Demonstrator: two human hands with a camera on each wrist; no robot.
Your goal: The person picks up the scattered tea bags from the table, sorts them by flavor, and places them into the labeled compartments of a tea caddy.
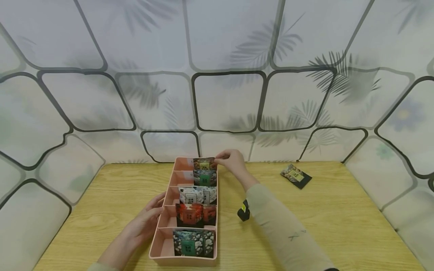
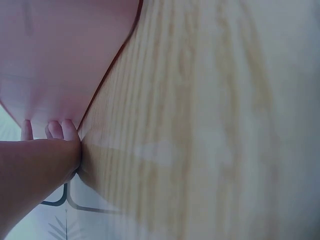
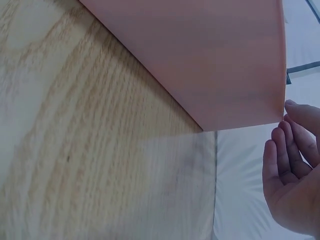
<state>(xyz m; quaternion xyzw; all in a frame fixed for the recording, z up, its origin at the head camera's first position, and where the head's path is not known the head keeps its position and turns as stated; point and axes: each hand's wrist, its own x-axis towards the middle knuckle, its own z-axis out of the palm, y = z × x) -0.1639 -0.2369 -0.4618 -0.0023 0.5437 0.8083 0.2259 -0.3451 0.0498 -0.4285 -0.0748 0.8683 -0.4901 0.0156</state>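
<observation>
A long pink divided box (image 1: 162,246) stands on the table, with printed sachets upright in its compartments. My right hand (image 1: 232,161) is at its far right corner, thumb and forefinger pinching the top corner of a brown sachet (image 1: 204,164) in the farthest compartment. In the right wrist view, the thumb and fingertips (image 3: 291,106) show at the box's rim, and the sachet is hidden behind the wall. My left hand (image 1: 144,222) rests along the box's left side. Its fingertips (image 2: 56,129) press on the outer wall in the left wrist view.
Nearer compartments hold a green sachet (image 1: 205,178), white sachets (image 1: 191,195), red sachets (image 1: 190,215) and dark green floral sachets (image 1: 188,242). A black and yellow sachet (image 1: 295,176) lies at the right. Beside the right forearm is a small black and yellow piece (image 1: 243,211).
</observation>
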